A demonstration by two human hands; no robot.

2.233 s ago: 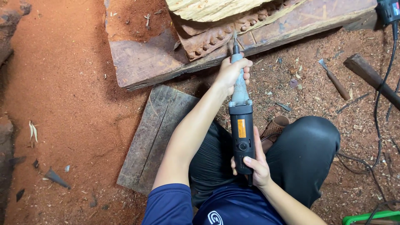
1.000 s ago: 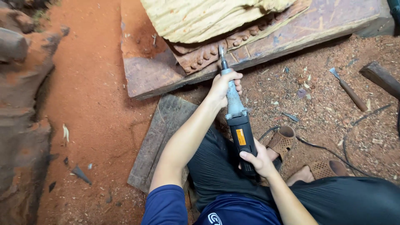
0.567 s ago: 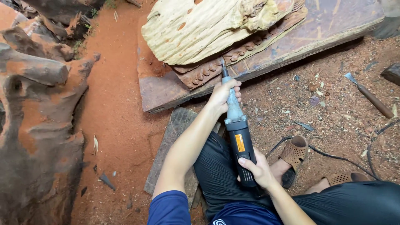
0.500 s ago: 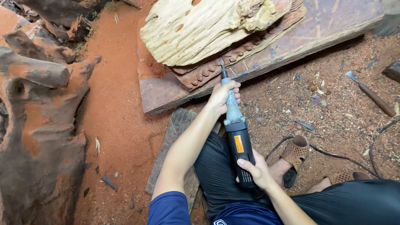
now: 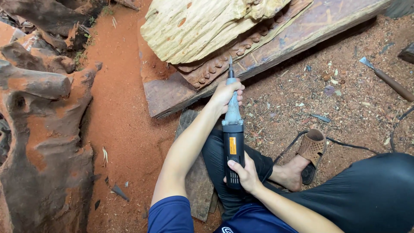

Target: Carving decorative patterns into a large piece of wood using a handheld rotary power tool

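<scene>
Head view, ordered from the person's body outward. Right hand (image 5: 243, 172) closes around the black rear body of the die grinder (image 5: 233, 138), bracing the heavy end just above the lap. Left hand (image 5: 226, 92), arm extended, wraps the grey tapered nose of the same grinder, close behind its bit; this forward grip appears meant to steer the tip finely. Below the grinder lies a dark flat plank (image 5: 196, 172), on which the person sits cross-legged, one foot in a brown sandal (image 5: 311, 151) to the grinder's right. A black cord (image 5: 345, 144) runs past the sandal. Beyond the grinder's tip, the bit meets the beaded carved edge of the reddish wood slab (image 5: 276, 47), laid across red, sawdust-strewn ground. A pale rough log (image 5: 202, 26) rests on top of the slab. Right of the slab lies a chisel (image 5: 386, 77); far left of the grinder stands a dust-coated root mass (image 5: 43, 129).
</scene>
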